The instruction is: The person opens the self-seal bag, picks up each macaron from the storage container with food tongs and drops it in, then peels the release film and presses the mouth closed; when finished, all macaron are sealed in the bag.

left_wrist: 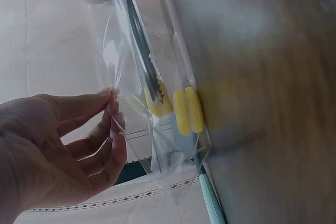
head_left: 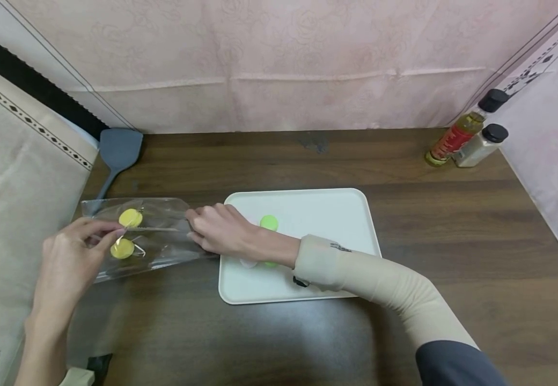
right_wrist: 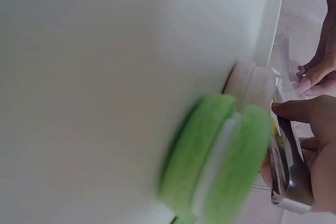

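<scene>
My left hand (head_left: pixel 68 252) pinches the edge of a clear plastic bag (head_left: pixel 168 212) between thumb and fingertips. Two yellow macarons (head_left: pixel 131 217) lie inside the bag. Metal tongs (left_wrist: pixel 139 40) with toothed tips reach into it, and their tips are at one yellow macaron (left_wrist: pixel 157 103); whether they grip it I cannot tell. My right hand (head_left: pixel 221 230) holds these tongs at the bag's right end, beside the white tray (head_left: pixel 327 214). On the tray sit a green macaron (right_wrist: pixel 210 156) and a pale pink macaron (right_wrist: pixel 251 85), with more green partly hidden under my right forearm.
A blue-grey spatula (head_left: pixel 120 149) lies at the table's back left, its handle reaching behind the bag. At the back right stand an oil bottle (head_left: pixel 453 140) and a black-capped jar (head_left: pixel 477 147). Pale cloth (head_left: pixel 279 64) hangs around the wooden table (head_left: pixel 240 343).
</scene>
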